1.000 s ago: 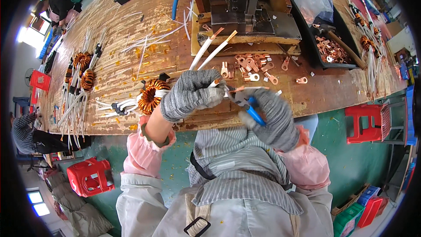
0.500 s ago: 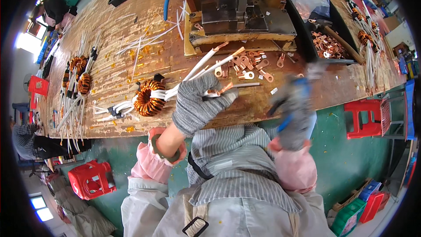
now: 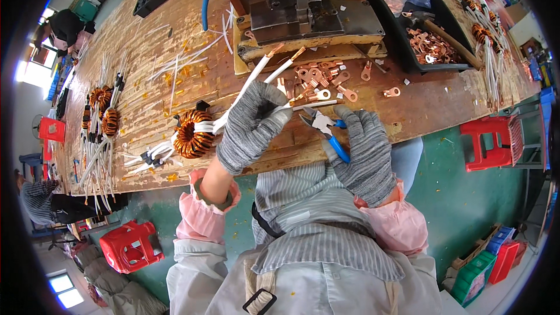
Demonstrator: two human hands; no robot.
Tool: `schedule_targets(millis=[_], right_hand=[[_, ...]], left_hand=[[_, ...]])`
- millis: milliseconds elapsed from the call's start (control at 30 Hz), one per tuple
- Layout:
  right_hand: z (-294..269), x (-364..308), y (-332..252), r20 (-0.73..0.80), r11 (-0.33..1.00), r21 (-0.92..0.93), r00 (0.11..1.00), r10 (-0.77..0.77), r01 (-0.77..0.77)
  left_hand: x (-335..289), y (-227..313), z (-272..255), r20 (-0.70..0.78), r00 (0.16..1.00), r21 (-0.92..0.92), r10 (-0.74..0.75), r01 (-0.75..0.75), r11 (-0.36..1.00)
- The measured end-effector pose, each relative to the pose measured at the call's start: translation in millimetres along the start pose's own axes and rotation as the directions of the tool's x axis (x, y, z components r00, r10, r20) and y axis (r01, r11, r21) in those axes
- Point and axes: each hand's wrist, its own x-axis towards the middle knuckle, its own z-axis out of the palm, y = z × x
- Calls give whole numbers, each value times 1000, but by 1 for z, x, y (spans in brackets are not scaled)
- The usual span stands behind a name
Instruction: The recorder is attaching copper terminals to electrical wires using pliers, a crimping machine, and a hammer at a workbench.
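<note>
My left hand [image 3: 249, 131], in a grey knit glove, is closed around white wires [image 3: 252, 84] that run from a copper-wound ring coil [image 3: 193, 134]. Two wires reach past the fingers toward the press, their ends stripped to bare copper. Another white wire [image 3: 318, 104] lies just beyond the fingertips. In my right hand [image 3: 370, 154], also gloved, is a pair of cutting pliers [image 3: 322, 122] with blue handles. Their jaws are parted and point at the left hand's fingertips, a little apart from them. Several copper cable lugs [image 3: 319, 79] lie loose beyond the hands.
A heavy metal press [image 3: 309, 29] stands at the far middle. To its right, a black bin [image 3: 446, 67] holds more lugs and a wooden-handled hammer. Finished-looking coils [image 3: 111, 121] lie at the left, others [image 3: 481, 32] at the far right. Red stools [image 3: 131, 247] stand on the floor.
My right hand, blurred before, has swung left with the pliers toward the left hand. A lone lug now shows on the table at the right. The left hand keeps its hold.
</note>
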Motion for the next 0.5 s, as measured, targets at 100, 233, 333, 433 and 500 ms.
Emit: schedule_targets(millis=[100,233,333,433,500], right_hand=[[2,4,0,16,999,37,1000,-2,1],[7,6,-1,7,999,40,1000,-5,5],[12,5,-1,-1,1000,24,1000,2,-2],[14,7,-2,6,999,43,1000,11,-11],[12,10,-5,-2,1000,23,1000,11,-11]], left_hand=[[-1,-2,3,-17,997,83,76,-74,994],[-1,-8,2,-7,990,134,144,-142,981],[0,-6,4,0,988,101,158,-157,982],[1,-10,1,20,988,120,156,-157,980],[1,-10,2,3,987,57,159,-159,986]])
